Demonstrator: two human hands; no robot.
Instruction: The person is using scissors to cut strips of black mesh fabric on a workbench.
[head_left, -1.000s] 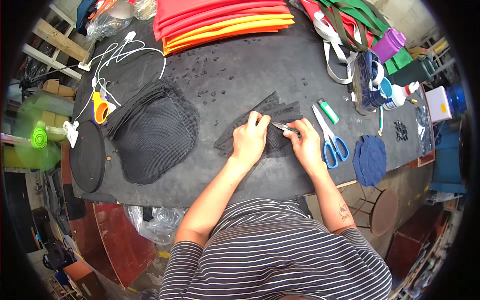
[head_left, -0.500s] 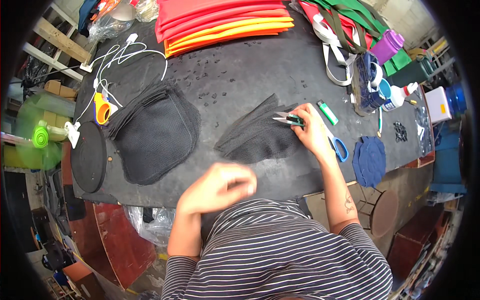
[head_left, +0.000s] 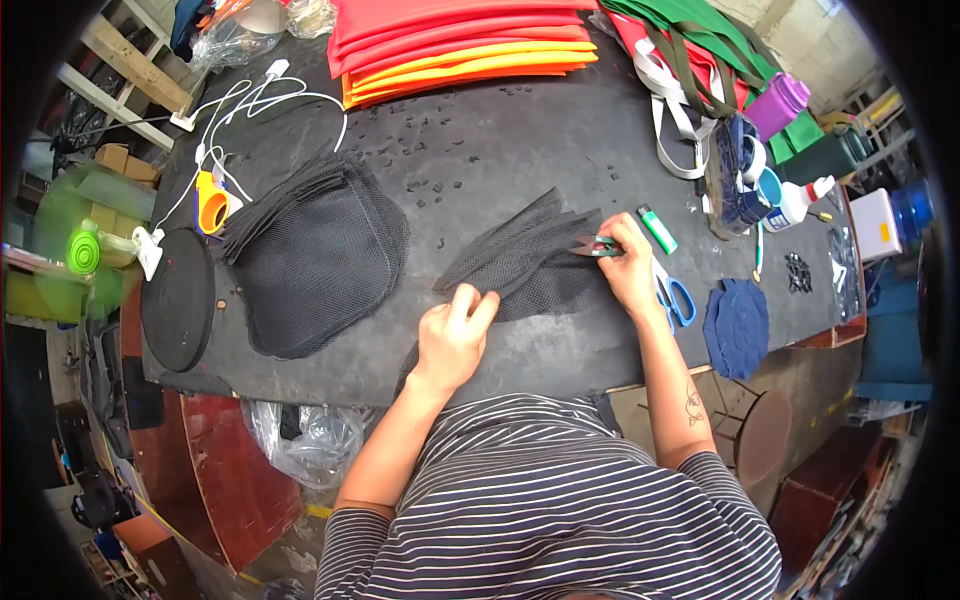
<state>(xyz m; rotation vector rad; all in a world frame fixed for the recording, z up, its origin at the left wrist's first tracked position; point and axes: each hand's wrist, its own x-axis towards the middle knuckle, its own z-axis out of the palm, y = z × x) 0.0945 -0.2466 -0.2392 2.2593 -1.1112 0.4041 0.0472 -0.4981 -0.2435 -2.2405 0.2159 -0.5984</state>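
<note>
On the dark tabletop in front of me lies a folded piece of black mesh fabric (head_left: 530, 260). My left hand (head_left: 450, 345) is closed in a pinch at its near left edge. Over its right end, my right hand (head_left: 630, 268) grips small thread snips (head_left: 597, 247), blades pointing left above the mesh. A stack of black mesh pieces (head_left: 315, 265) lies to the left, apart from both hands. Just right of my right hand are blue-handled scissors (head_left: 682, 302) and a green lighter (head_left: 658, 230).
Red and orange folded fabric (head_left: 460, 50) is piled at the back. Small black scraps (head_left: 425, 190) are scattered mid-table. A black disc (head_left: 180, 300), a yellow tape roll (head_left: 213, 208) and a small green fan (head_left: 85, 248) stand left. Navy fabric pieces (head_left: 738, 328) and a white bottle (head_left: 797, 203) are right.
My left hand has moved up and forward to the mesh and closed on its edge. My right hand has shifted slightly right and nearer with the snips.
</note>
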